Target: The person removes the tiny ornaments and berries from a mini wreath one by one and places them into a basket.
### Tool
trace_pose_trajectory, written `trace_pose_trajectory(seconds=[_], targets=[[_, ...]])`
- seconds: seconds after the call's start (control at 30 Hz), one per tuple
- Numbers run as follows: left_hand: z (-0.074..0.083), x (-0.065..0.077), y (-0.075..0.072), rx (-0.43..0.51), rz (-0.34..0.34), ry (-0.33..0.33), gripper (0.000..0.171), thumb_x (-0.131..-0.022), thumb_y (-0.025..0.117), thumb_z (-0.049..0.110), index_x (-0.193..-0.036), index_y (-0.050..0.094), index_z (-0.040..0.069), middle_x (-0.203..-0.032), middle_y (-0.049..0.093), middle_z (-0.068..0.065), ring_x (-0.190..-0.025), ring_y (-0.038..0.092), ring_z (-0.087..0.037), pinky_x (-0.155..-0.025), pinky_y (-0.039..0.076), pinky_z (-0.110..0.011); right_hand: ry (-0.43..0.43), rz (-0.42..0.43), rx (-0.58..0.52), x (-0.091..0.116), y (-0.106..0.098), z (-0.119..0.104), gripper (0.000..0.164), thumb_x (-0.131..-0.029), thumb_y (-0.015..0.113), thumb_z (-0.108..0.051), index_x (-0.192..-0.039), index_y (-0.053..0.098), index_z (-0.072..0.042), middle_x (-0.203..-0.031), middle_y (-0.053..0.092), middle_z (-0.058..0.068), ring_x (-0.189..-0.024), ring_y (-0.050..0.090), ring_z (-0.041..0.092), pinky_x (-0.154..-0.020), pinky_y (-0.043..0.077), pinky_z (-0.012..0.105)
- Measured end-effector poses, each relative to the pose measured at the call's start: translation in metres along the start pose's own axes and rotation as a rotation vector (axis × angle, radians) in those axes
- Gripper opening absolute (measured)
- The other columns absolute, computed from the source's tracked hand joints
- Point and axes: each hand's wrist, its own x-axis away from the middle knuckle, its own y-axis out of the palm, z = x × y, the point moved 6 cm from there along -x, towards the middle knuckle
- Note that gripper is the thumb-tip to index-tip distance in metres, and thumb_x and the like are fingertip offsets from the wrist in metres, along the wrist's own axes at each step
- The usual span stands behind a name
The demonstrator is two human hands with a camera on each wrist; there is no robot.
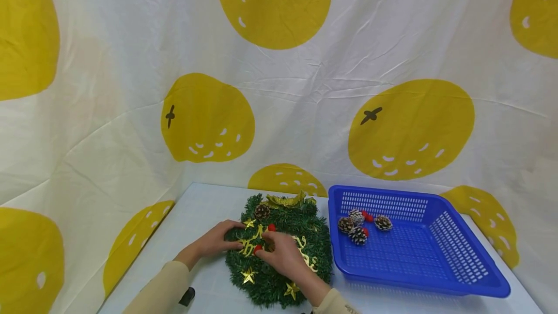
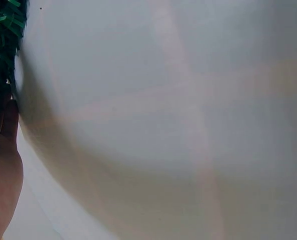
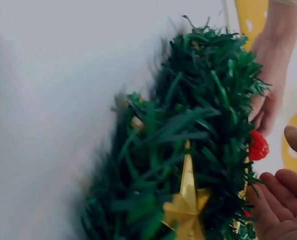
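A: Where is the wreath (image 1: 269, 282) lying, and what are the hands doing there?

B: It is lying on the white table (image 1: 209, 280), just beside the blue basket (image 1: 388, 193). The left hand (image 1: 218, 237) is resting at its left side, fingers and thumb parted, seemingly gripping nothing. The right hand (image 1: 285, 253) is hovering over its middle.

A: Is the right hand gripping the red ball (image 1: 258, 250)?

B: Apparently not. The right wrist view is showing a gap between thumb and fingers. The ball is sitting by the thumb tip, though whether they are touching is proving hard to tell. Another red ball (image 1: 271, 227) is showing just beyond that hand.

A: Which step is seemingly under way?

B: Probably the hands are arranging the ball beside the gold lettering (image 1: 247, 247), with a gold star (image 1: 249, 275) and a pine cone (image 1: 262, 211) already sitting in the greenery.

A: What is the next move calling for?

B: Likely a light touch: the left hand steadying the greenery, the right seating the ball without dislodging the lettering. More cones (image 1: 383, 223) are lying in the basket, so some decorating is probably remaining.
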Motion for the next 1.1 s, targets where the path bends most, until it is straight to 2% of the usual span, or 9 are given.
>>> trace_pose_trajectory(seconds=[0.43,0.73,0.97,1.1], targets=[[0.002,0.000,-0.001,-0.022,-0.001,0.007,0.057,-0.090,0.070,0.041,-0.134,0.056,0.007,-0.135,0.053,-0.014,-0.127,0.046,-0.038,-0.102,0.036,-0.060,0.010,0.025,0.062,-0.005,0.008,0.005,0.043,-0.088,0.074,-0.025,-0.126,0.066,-0.005,-0.116,0.068,0.008,-0.099,0.065,0.021,-0.076,0.055,0.037],[0.000,0.000,0.001,-0.025,-0.001,0.004,0.058,-0.090,0.070,0.042,-0.134,0.056,0.007,-0.135,0.053,-0.014,-0.127,0.046,-0.038,-0.102,0.037,-0.060,-0.038,0.036,0.078,-0.008,0.013,0.005,0.035,-0.087,0.076,-0.020,-0.119,0.070,-0.009,-0.112,0.070,0.003,-0.096,0.066,0.016,-0.074,0.055,0.034],[-0.002,-0.001,0.000,-0.022,0.002,-0.005,0.057,-0.090,0.070,0.042,-0.134,0.056,0.009,-0.134,0.053,-0.013,-0.127,0.046,-0.038,-0.102,0.037,-0.059,-0.073,0.058,0.181,-0.008,0.015,0.002,0.031,-0.086,0.077,-0.019,-0.115,0.072,-0.012,-0.110,0.070,-0.001,-0.098,0.066,0.015,-0.077,0.055,0.033],[-0.002,-0.001,0.001,-0.021,0.003,-0.003,0.057,-0.090,0.070,0.042,-0.134,0.056,0.008,-0.134,0.053,-0.013,-0.127,0.047,-0.038,-0.102,0.037,-0.060,-0.074,0.066,0.193,-0.009,0.016,0.002,0.027,-0.085,0.077,-0.016,-0.112,0.073,-0.013,-0.106,0.071,-0.002,-0.095,0.066,0.014,-0.075,0.055,0.032]])
